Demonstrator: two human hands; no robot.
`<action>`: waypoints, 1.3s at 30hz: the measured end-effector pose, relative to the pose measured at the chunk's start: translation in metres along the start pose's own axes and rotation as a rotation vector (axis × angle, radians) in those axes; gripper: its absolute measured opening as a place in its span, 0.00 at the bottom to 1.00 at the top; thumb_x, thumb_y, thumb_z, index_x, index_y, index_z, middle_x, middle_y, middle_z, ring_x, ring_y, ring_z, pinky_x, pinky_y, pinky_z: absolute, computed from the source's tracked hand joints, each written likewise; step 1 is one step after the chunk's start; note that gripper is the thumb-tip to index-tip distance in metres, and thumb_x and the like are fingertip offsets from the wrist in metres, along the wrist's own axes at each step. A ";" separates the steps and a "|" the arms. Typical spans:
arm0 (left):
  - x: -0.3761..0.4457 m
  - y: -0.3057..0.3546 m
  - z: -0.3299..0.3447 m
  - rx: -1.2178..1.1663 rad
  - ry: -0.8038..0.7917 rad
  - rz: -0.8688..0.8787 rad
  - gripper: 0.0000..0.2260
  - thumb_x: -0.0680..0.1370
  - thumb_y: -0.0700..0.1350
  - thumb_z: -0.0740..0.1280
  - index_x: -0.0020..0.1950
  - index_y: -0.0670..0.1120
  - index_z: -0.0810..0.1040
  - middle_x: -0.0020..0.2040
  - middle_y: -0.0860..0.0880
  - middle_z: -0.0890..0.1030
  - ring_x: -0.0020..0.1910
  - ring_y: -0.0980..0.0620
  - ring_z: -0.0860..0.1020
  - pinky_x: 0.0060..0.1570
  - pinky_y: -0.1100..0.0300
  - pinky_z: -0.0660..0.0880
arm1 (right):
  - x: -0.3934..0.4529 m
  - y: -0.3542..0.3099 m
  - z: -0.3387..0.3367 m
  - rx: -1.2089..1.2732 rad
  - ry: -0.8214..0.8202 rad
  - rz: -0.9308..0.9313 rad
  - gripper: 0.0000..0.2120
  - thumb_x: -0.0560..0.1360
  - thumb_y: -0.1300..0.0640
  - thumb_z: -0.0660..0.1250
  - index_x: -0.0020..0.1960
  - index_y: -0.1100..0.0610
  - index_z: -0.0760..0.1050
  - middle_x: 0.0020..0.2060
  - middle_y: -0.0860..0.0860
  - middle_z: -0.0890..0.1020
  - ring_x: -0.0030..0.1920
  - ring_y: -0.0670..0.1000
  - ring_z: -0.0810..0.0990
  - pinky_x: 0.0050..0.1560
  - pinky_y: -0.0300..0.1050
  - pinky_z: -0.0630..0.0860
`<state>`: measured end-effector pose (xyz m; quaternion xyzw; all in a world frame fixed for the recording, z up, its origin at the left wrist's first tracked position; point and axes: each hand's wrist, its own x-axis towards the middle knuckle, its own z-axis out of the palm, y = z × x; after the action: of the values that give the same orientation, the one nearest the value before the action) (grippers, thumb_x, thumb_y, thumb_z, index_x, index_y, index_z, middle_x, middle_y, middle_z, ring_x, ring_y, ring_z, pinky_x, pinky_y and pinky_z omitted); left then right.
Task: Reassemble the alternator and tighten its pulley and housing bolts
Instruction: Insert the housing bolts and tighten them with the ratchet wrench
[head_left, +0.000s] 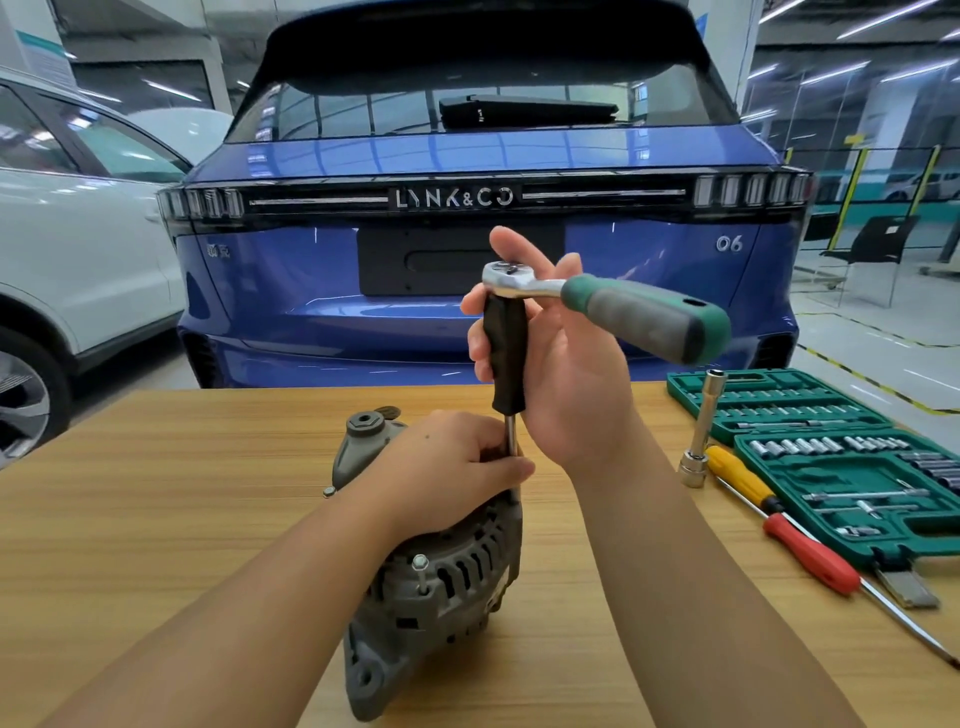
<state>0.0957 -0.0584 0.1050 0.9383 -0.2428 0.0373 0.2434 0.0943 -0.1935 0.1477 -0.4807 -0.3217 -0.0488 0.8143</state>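
A grey alternator (441, 582) lies on the wooden table (156, 493), with a housing bolt (420, 564) sticking up from its near side. My left hand (457, 467) rests on top of it and pinches the steel shaft of a black-handled driver (506, 353) that stands upright on the housing. My right hand (561, 364) grips that black handle. A ratchet (623, 306) with a green and grey handle is fitted on the driver's top end and points right.
An open green socket set case (852, 467) lies at the right of the table. Beside it stand a long socket extension (701, 431), a yellow screwdriver (737, 478) and a red screwdriver (810, 556). A blue car (467, 208) is parked just behind the table.
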 end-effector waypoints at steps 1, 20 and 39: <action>0.000 0.000 0.000 -0.003 0.005 0.000 0.11 0.80 0.60 0.66 0.43 0.57 0.79 0.39 0.55 0.82 0.38 0.59 0.79 0.41 0.58 0.78 | 0.000 -0.001 0.000 0.021 0.015 0.028 0.42 0.62 0.31 0.77 0.68 0.52 0.72 0.42 0.52 0.80 0.37 0.51 0.73 0.38 0.44 0.71; -0.003 0.001 0.000 -0.065 0.010 0.035 0.11 0.81 0.58 0.66 0.50 0.54 0.84 0.45 0.55 0.85 0.44 0.58 0.81 0.50 0.50 0.80 | -0.007 0.014 0.015 -0.326 0.144 -0.335 0.23 0.76 0.67 0.64 0.61 0.41 0.77 0.36 0.46 0.76 0.33 0.47 0.70 0.35 0.40 0.73; 0.000 -0.001 0.000 -0.040 -0.044 0.011 0.11 0.81 0.61 0.64 0.48 0.58 0.81 0.43 0.56 0.83 0.42 0.60 0.81 0.48 0.52 0.81 | -0.008 -0.006 0.011 -0.265 0.184 -0.125 0.13 0.79 0.61 0.68 0.61 0.50 0.74 0.38 0.54 0.79 0.31 0.48 0.73 0.36 0.42 0.74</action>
<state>0.0964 -0.0582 0.1049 0.9326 -0.2539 0.0132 0.2563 0.0806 -0.1899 0.1509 -0.5562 -0.2661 -0.1851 0.7653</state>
